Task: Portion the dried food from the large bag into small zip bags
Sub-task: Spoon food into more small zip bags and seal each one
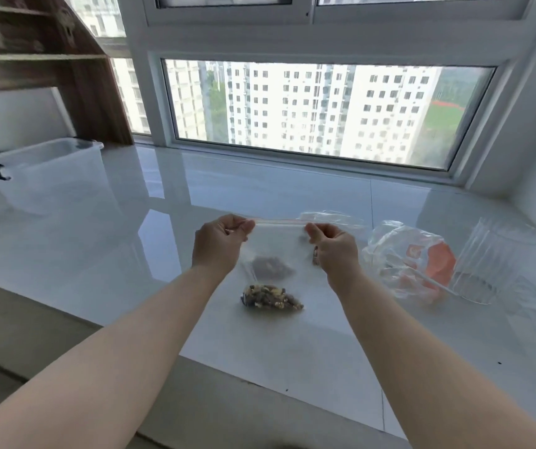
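A small clear zip bag (276,244) hangs in the air above the white sill. My left hand (219,243) pinches the left end of its zip strip and my right hand (333,247) pinches the right end. A clump of brown and yellow dried food (271,297) lies in the bag's bottom, and its dim reflection shows on the glossy surface behind. A crumpled clear bag with orange print (419,264) lies to the right of my right hand. Another clear bag (331,218) lies flat just beyond my right hand.
A ribbed clear plastic cup (490,257) lies on its side at the far right. A translucent storage box (53,170) stands at the back left beside a wooden shelf (75,69). The window (325,108) runs along the back. The sill's front edge (195,361) drops off below my forearms.
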